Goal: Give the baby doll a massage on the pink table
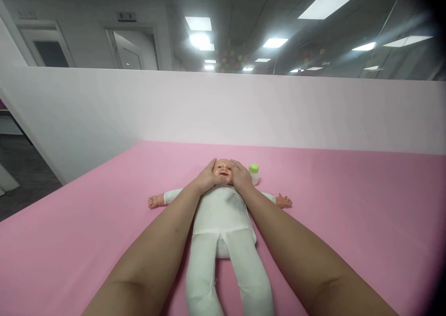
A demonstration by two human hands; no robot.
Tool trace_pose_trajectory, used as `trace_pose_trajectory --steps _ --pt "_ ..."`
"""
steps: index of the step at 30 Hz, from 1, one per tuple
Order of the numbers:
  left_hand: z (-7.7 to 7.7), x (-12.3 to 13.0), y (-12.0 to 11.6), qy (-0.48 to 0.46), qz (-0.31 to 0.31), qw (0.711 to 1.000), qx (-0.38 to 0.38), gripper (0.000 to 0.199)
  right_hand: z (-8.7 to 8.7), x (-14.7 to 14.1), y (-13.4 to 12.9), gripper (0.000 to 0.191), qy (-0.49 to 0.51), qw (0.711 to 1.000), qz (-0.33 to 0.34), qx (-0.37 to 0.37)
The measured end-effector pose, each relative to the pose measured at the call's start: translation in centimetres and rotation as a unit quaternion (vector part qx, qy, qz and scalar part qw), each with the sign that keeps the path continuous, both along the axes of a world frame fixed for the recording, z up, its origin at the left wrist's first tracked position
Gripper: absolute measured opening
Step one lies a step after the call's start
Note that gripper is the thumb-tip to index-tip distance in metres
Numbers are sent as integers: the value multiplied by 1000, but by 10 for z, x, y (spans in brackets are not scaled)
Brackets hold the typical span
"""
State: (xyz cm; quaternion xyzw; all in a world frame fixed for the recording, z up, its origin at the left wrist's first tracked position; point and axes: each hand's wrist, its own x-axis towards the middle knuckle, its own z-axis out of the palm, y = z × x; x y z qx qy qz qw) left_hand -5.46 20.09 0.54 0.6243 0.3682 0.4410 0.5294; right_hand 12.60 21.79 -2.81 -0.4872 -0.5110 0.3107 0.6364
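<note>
A baby doll (223,213) with a white cloth body lies on its back on the pink surface (104,204), its head away from me and its arms spread to both sides. My left hand (208,177) cups the left side of the doll's head, with the thumb along its chin. On the right side, my right hand (241,174) lies against the doll's cheek and temple. The doll's face shows between my hands. Just right of my right hand stands a small clear bottle with a green lid (254,169).
A low white wall (244,111) borders the far side of the pink surface and continues along the left. Beyond it are doors (130,51) and ceiling lights. Dark floor (21,167) shows at the far left.
</note>
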Motion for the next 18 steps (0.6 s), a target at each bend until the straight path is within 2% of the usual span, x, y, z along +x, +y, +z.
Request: trace_pose_trajectory --steps 1,3,6,9,11,14,18 --pt "2 -3 -1 29 13 999 12 133 2 0 -2 32 -14 1000 -12 1" --pt "5 -6 0 75 67 994 47 122 6 1 -8 28 -40 999 -35 6" --pt "8 -5 -1 132 157 971 121 80 13 2 -15 29 -75 995 -57 23" --pt "8 -1 -2 185 197 946 177 50 20 1 -19 32 -109 992 -43 46" --pt "6 0 -1 194 212 940 183 47 22 1 -19 36 -122 991 -15 50" --pt "2 -1 1 176 222 944 168 52 20 1 -20 55 -131 990 30 33" --pt "-5 -5 4 181 193 946 185 50 15 4 -23 83 -117 988 97 2"
